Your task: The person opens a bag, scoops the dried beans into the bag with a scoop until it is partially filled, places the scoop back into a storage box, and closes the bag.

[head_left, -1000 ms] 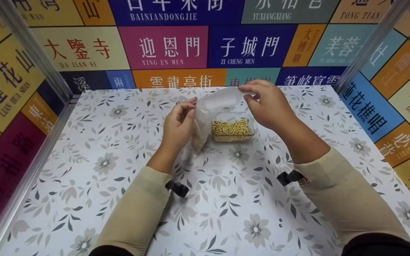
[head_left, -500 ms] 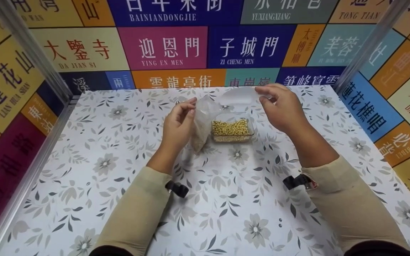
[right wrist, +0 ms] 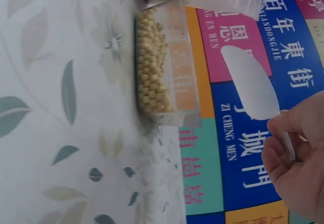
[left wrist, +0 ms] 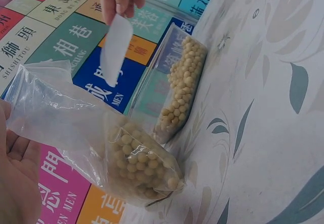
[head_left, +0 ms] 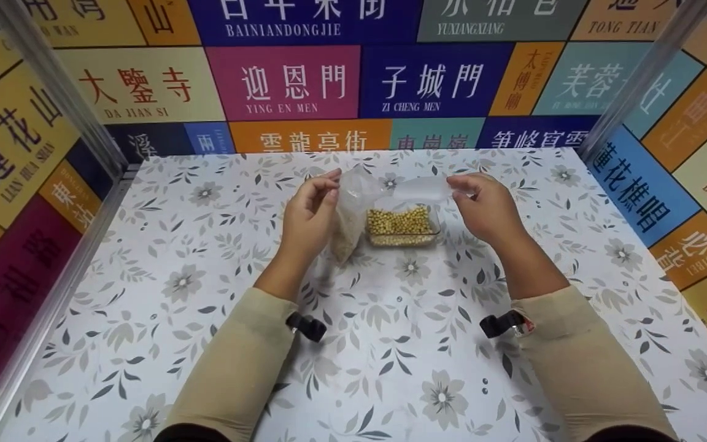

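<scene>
My left hand (head_left: 307,212) pinches the upper edge of a clear zip bag (head_left: 352,202) that stands on the table. Round yellow beans, like soybeans (left wrist: 136,158), fill the bag's lower part. Between the fingers and thumb of my right hand (head_left: 485,205) is the handle of a white plastic scoop (right wrist: 253,84). In the head view its blade points left, just above the far side of a clear rectangular container (head_left: 404,240). More of the beans (right wrist: 152,64) lie in that container, right beside the bag.
The table (head_left: 366,368) has a white cover with grey leaves and flowers. Behind it rises a wall of coloured sign panels (head_left: 280,80), with more panels at left and right. A clear strip (head_left: 642,73) runs up the right corner.
My right hand has moved the scoop rightward from over the bag's mouth, then lowered it toward the back of the container. The left hand and the bag have stayed put.
</scene>
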A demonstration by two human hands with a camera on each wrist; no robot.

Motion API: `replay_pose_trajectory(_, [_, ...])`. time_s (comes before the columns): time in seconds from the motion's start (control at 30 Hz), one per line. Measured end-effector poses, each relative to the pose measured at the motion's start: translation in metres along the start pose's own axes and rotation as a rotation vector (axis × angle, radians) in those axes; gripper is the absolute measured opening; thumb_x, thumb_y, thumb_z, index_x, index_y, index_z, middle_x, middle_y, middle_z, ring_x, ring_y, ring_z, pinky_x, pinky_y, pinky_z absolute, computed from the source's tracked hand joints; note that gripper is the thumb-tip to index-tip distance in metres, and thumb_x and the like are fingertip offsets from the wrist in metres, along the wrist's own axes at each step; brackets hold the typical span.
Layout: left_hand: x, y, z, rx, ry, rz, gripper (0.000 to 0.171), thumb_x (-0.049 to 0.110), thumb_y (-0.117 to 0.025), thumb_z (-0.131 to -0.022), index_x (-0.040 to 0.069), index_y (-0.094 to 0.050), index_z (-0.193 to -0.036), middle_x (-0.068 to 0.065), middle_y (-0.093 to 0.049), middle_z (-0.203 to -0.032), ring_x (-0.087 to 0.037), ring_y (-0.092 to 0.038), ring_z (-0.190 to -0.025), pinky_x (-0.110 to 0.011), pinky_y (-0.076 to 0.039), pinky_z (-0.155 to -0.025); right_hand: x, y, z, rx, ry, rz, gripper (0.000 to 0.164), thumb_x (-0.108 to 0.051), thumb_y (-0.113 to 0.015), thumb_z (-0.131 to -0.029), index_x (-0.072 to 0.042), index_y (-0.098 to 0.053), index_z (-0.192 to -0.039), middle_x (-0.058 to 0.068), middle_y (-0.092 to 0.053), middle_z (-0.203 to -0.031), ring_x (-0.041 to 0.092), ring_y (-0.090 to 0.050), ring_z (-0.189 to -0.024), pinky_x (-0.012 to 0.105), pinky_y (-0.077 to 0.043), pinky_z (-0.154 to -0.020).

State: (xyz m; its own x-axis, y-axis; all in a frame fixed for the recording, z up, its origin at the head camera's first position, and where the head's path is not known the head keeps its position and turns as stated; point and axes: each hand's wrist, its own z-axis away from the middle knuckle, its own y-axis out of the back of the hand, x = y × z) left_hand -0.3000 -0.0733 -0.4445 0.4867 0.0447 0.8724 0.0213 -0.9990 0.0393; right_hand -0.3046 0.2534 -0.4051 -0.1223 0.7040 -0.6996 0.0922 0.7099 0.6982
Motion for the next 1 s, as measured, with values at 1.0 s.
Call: replay_pose_trajectory(1.0, [-0.004,-0.001,-0.001,-0.004,-0.012,0.031,0.014,0.007,-0.058,-0.108,-0.003,-0.066,-0.116,-0.013,-0.069,-0.146,-0.022,-0.064,-0.140,-0.030,-0.049,-0.122,0.015,-0.052,0.006,0.070,0.083,0.130,0.033,-0.003,-0.061,-0.103,-0.004,-0.073,-0.133,0.018,-0.070,-0.135,0.041,-0.063,-0.128,0.055,-0.051,-0.114])
